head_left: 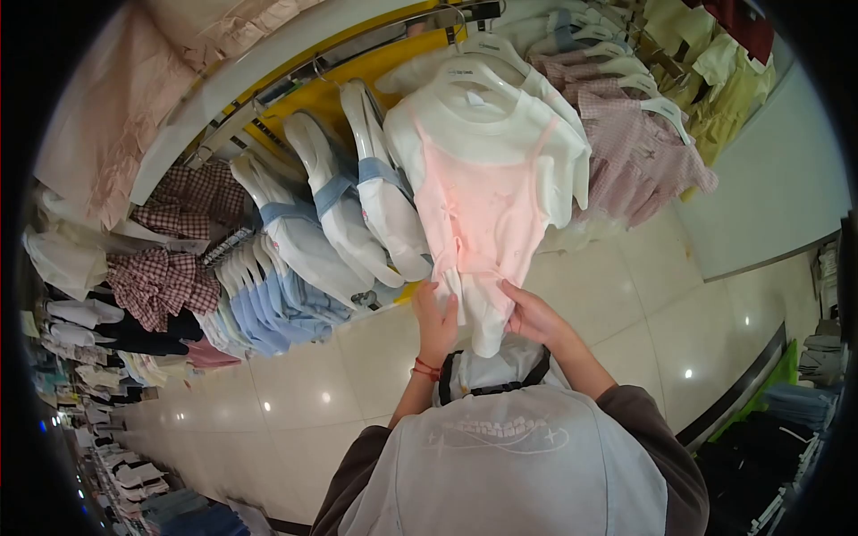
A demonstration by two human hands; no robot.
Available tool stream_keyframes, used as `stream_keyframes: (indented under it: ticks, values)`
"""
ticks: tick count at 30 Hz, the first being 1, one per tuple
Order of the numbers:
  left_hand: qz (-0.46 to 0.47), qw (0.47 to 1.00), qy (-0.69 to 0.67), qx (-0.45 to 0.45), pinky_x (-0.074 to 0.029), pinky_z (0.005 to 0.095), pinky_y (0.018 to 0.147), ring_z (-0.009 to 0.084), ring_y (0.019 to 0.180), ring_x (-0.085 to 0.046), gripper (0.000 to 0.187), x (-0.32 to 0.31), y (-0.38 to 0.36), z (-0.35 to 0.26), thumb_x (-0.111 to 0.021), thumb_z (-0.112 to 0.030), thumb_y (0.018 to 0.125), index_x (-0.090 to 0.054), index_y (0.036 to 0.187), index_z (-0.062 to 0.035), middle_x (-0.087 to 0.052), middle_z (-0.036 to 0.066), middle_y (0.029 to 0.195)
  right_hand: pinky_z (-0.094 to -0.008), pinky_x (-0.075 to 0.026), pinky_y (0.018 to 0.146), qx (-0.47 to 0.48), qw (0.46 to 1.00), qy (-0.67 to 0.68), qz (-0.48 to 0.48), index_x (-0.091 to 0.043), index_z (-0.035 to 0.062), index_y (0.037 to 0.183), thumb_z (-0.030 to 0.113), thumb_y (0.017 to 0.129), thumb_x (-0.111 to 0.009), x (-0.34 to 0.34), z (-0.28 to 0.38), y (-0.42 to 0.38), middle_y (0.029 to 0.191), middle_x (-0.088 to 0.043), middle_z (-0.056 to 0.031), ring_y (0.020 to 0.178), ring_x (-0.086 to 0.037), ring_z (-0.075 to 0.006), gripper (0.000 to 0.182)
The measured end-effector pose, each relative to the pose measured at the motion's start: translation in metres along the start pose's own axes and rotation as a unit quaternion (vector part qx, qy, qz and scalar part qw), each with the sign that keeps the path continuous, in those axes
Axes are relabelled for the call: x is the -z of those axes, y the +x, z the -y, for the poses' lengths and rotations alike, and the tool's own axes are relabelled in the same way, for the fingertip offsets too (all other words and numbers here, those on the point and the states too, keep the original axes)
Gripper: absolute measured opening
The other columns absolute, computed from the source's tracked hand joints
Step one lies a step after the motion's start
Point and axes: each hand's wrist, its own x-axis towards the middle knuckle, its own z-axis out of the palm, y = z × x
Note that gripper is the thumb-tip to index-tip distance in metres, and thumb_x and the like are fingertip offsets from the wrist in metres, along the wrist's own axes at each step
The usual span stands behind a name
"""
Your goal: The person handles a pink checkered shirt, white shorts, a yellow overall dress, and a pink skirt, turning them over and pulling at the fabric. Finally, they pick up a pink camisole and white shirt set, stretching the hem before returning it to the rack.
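A child's pink strappy top (487,201) hangs in front of me, layered over a white T-shirt (402,147) on a white hanger (469,73). My left hand (435,323), with a red bracelet at the wrist, is closed on the lower left edge of the pink top, beside a dangling pale tie. On the other side, my right hand (534,317) pinches the lower right edge between thumb and fingers. White cloth (488,332) hangs down between both hands. Some fingertips are hidden behind the fabric.
White garments with blue trim (326,214) hang left on the rail (223,125); pink checked dresses (630,147) hang right. Blue clothes (268,313) are on a lower row. A white panel (760,188) stands at right, and folded clothes (795,402) lie on a shelf.
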Motion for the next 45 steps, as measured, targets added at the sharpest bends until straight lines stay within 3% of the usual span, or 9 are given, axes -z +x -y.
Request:
stream_keyframes:
  ticks: [3, 8, 13, 18, 23, 27, 30, 39, 45]
  values:
    - [0.185, 0.858, -0.459, 0.135, -0.038, 0.0276, 0.085, 0.0152, 0.103, -0.045, 0.038, 0.027, 0.004, -0.032, -0.046, -0.009, 0.085, -0.036, 0.122, -0.0008, -0.038, 0.006, 0.121, -0.0373, -0.044, 0.085, 0.027, 0.994, 0.073, 0.078, -0.037, 0.0038, 0.122, 0.035, 0.091, -0.038, 0.000, -0.003, 0.004, 0.117, -0.050, -0.0106, 0.106, -0.050, -0.0208, 0.044]
    - [0.227, 0.785, -0.510, 0.270, -0.038, 0.0315, 0.090, 0.0167, 0.107, -0.045, 0.042, 0.025, -0.002, -0.041, -0.041, -0.004, 0.083, -0.034, 0.124, 0.0002, -0.044, 0.010, 0.118, -0.0432, -0.033, 0.097, 0.054, 0.968, 0.182, 0.162, -0.034, 0.0017, 0.125, 0.033, 0.091, -0.038, -0.026, -0.001, -0.004, 0.124, -0.043, -0.0145, 0.114, -0.043, -0.0264, 0.046]
    - [0.177, 0.564, -0.708, 0.386, -0.040, 0.0330, 0.089, 0.0197, 0.107, -0.048, 0.041, 0.038, 0.004, -0.042, -0.037, -0.009, 0.084, -0.036, 0.124, -0.0010, -0.047, 0.010, 0.118, -0.0305, -0.041, 0.086, 0.114, 0.978, -0.133, 0.116, -0.040, 0.0014, 0.118, 0.022, 0.087, -0.049, -0.045, 0.004, -0.014, 0.118, -0.045, -0.0105, 0.104, -0.049, -0.0204, 0.038]
    - [0.145, 0.476, -0.757, 0.424, -0.040, 0.0352, 0.088, 0.0218, 0.107, -0.048, 0.038, 0.045, 0.006, -0.043, -0.037, -0.010, 0.084, -0.037, 0.121, -0.0009, -0.049, 0.012, 0.117, -0.0256, -0.046, 0.063, 0.202, 0.816, -0.541, 0.006, -0.047, 0.0008, 0.105, 0.014, 0.077, -0.063, -0.054, 0.005, -0.026, 0.093, -0.052, -0.0076, 0.072, -0.054, -0.0139, 0.035]
    - [0.126, 0.594, -0.712, 0.353, -0.042, 0.0355, 0.086, 0.0247, 0.107, -0.048, 0.048, 0.049, 0.013, -0.061, -0.037, -0.005, 0.085, -0.024, 0.131, -0.0041, -0.044, 0.013, 0.121, -0.0222, -0.043, 0.051, 0.239, 0.772, -0.586, -0.068, -0.048, 0.0019, 0.100, 0.012, 0.078, -0.063, -0.059, -0.021, -0.026, 0.073, -0.053, -0.0023, 0.058, -0.051, -0.0094, 0.029]
    - [0.078, 0.788, -0.581, 0.191, -0.031, 0.0379, 0.097, 0.0279, 0.118, -0.038, 0.052, 0.052, 0.015, -0.084, -0.052, -0.004, 0.079, -0.032, 0.128, -0.0047, -0.035, 0.017, 0.131, -0.0230, -0.041, 0.051, 0.221, 0.890, -0.394, -0.066, -0.047, 0.0007, 0.097, 0.011, 0.086, -0.053, -0.056, -0.024, -0.027, 0.067, -0.052, -0.0026, 0.056, -0.049, -0.0091, 0.016]
    - [0.083, 0.987, -0.121, -0.064, -0.028, 0.0423, 0.099, 0.0321, 0.122, -0.034, 0.060, 0.067, 0.020, -0.098, -0.062, -0.006, 0.072, -0.034, 0.126, -0.0047, -0.035, 0.019, 0.131, -0.0244, -0.040, 0.051, 0.208, 0.885, -0.411, -0.072, -0.042, -0.0007, 0.102, 0.012, 0.088, -0.048, -0.057, -0.007, -0.037, 0.067, -0.053, -0.0050, 0.055, -0.049, -0.0103, 0.019]
    - [0.129, 0.966, -0.157, -0.161, -0.022, 0.0491, 0.101, 0.0303, 0.112, -0.045, 0.043, 0.068, 0.030, -0.089, -0.063, -0.005, 0.070, -0.046, 0.110, -0.0034, -0.051, 0.014, 0.113, -0.0201, -0.025, 0.043, 0.164, 0.934, -0.316, -0.006, -0.034, 0.0075, 0.097, 0.018, 0.093, -0.038, -0.076, 0.019, -0.057, 0.057, -0.033, 0.0028, 0.047, -0.028, -0.0056, 0.012]
    - [0.096, 0.971, -0.215, -0.042, -0.043, 0.0373, 0.077, 0.0324, 0.083, -0.055, 0.026, 0.059, 0.018, -0.081, -0.057, -0.002, 0.075, -0.049, 0.100, -0.0017, -0.056, 0.016, 0.093, -0.0192, -0.020, 0.042, 0.107, 0.974, -0.201, -0.005, -0.036, 0.0085, 0.093, 0.025, 0.094, -0.035, -0.077, 0.029, -0.059, 0.056, -0.030, 0.0039, 0.046, -0.023, -0.0047, 0.017]
